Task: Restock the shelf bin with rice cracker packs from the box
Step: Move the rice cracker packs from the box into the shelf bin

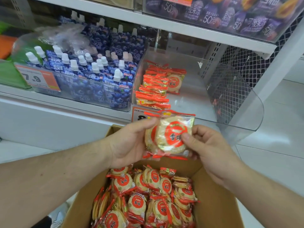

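Note:
Both hands hold a small stack of rice cracker packs (171, 135), round pale crackers in clear wrap with red print, above the box. My left hand (130, 143) grips the stack's left side; my right hand (207, 145) pinches its right side, thumb on the front. Below them, the open cardboard box (218, 199) holds several more packs (148, 201). Just beyond the held stack stands the clear plastic shelf bin (236, 102). Several packs (154, 86) stand in a row along its left wall, and the right part of its floor is bare.
To the left of the bin, another clear bin holds several blue spouted jelly pouches (92, 71) behind an orange price tag (39, 79). The shelf above carries purple jelly pouches (230, 15). A white shelf post (279, 60) and wire mesh stand at the right.

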